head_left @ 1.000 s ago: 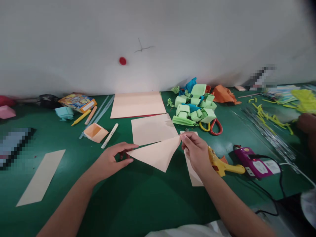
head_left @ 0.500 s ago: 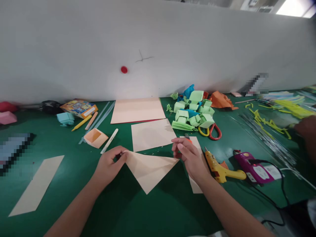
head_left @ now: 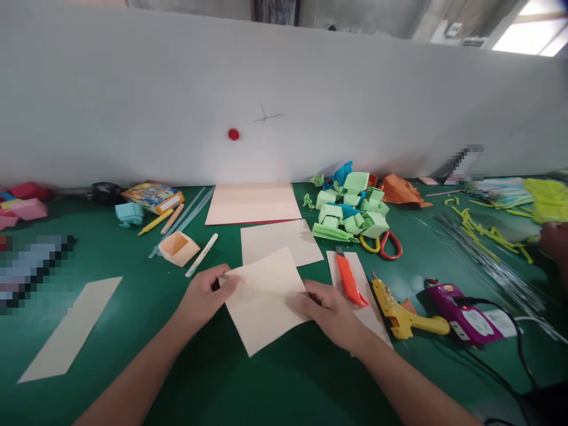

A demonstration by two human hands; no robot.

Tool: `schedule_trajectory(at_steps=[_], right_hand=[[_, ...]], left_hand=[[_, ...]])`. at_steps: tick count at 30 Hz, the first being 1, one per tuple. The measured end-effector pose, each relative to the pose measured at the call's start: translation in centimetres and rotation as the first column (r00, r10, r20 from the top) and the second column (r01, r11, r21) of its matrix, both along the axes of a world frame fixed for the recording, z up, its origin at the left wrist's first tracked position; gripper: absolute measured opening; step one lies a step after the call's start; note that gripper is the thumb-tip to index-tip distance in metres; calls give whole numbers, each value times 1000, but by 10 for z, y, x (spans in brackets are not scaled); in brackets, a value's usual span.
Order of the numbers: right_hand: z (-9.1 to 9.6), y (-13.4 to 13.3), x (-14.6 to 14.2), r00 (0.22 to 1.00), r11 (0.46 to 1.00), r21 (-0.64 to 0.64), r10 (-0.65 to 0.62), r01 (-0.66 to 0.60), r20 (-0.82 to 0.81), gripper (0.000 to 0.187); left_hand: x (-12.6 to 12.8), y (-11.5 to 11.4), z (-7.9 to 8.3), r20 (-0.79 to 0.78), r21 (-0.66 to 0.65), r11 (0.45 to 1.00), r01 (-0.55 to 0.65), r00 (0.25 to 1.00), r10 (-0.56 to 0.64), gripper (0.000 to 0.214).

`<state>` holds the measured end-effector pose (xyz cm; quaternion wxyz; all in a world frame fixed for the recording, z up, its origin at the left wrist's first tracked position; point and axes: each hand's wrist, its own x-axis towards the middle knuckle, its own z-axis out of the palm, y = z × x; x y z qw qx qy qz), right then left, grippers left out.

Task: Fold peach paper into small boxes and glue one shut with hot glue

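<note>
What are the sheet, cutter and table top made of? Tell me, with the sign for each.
Sheet: thin matte peach paper; it bends between left hand and right hand.
Cutter: orange body, likely plastic, smooth, slightly shiny.
Table top: green covering, matte, perhaps felt or mat; cannot tell.

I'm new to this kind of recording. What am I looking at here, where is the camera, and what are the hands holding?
There is no machine here. A person works with two bare hands, filmed by a camera on their head that looks forward and down.

The left hand and right hand hold a peach paper sheet by opposite sides, just above a green table.

By the right hand lie an orange utility knife and a yellow glue gun. Farther back are folded green paper pieces and scissors.

The hand at the far right edge belongs to someone else.
</note>
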<state>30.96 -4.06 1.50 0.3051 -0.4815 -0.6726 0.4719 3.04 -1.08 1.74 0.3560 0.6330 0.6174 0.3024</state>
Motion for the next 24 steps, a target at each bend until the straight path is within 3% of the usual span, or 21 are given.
schedule_trajectory(at_steps=[7, 15, 20, 22, 24], right_hand=[[-2, 3, -3, 991, 989, -63, -132, 131, -10, 34], [-2, -2, -3, 991, 992, -125, -9, -8, -132, 30], [0, -3, -6, 989, 993, -114, -25, 8, -147, 26], [1, -3, -6, 991, 996, -86, -49, 38, -124, 27], [1, -3, -4, 995, 998, -18, -68, 67, -73, 28]], left_hand=[[4, -1, -6, 191, -73, 997, -15, 981, 29, 35], [19, -7, -4, 565, -177, 977, -120, 801, 200, 63], [28, -14, -3, 610, -223, 974, -44, 773, 174, 79], [29, -15, -2, 613, -230, 973, 10, 778, 137, 78], [26, -17, 1, 553, -194, 980, 53, 831, 65, 67]])
